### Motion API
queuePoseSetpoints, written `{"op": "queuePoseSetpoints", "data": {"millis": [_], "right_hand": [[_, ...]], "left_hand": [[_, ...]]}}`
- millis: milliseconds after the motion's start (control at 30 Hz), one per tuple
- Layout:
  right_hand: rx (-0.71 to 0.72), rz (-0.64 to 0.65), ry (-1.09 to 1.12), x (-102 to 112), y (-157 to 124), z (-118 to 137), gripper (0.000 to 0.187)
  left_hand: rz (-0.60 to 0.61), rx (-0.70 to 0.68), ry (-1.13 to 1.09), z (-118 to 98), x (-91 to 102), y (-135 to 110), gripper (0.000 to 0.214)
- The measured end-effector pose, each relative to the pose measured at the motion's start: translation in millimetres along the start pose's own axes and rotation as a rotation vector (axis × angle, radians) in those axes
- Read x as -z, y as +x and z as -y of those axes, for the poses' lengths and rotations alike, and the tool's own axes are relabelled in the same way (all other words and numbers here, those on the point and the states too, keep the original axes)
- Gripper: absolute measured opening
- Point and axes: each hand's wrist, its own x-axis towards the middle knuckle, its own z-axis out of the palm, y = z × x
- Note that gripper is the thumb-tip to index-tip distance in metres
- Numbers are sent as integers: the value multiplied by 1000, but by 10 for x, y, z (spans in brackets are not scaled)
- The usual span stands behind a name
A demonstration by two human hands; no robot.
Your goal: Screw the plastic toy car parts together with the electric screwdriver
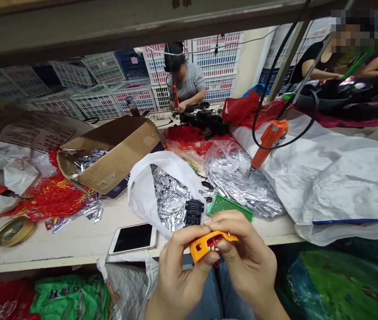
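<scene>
On the head camera I see the left hand [182, 278] and right hand [249, 262] in a tight pinch on an orange plastic housing [202, 244], just off the tabletop [75, 244]. Their fingers half hide a red part [213, 242], hard to make out.

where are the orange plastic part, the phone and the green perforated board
orange plastic part [198, 246], head view, left end
phone [134, 238], head view, black screen
green perforated board [231, 207], head view, middle

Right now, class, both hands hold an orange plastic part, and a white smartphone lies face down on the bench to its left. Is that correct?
No: the head view shows the white smartphone face up, dark screen showing. The rest stands: the left hand and right hand hold the orange plastic part.
</scene>
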Motion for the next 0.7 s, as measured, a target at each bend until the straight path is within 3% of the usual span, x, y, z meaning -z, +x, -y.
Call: {"op": "queuePoseSetpoints", "data": {"millis": [167,300,433,567,700], "right_hand": [[-14,-74,14,-134,-68,20,16],[-41,-135,23,-203,-85,54,16],[-96,-146,28,-206,-80,87,15],[-136,-140,31,-194,-60,84,14],[-228,-93,-7,-138,-51,-18,14]], "left_hand": [[-106,-55,81,-31,-70,-22,18],[-119,-135,122,-73,-92,11,16],[-113,-133,136,-86,-92,38,12],[-130,-62,103,-72,-110,31,15],[-120,179,-77,-20,-130,62,10]]}}
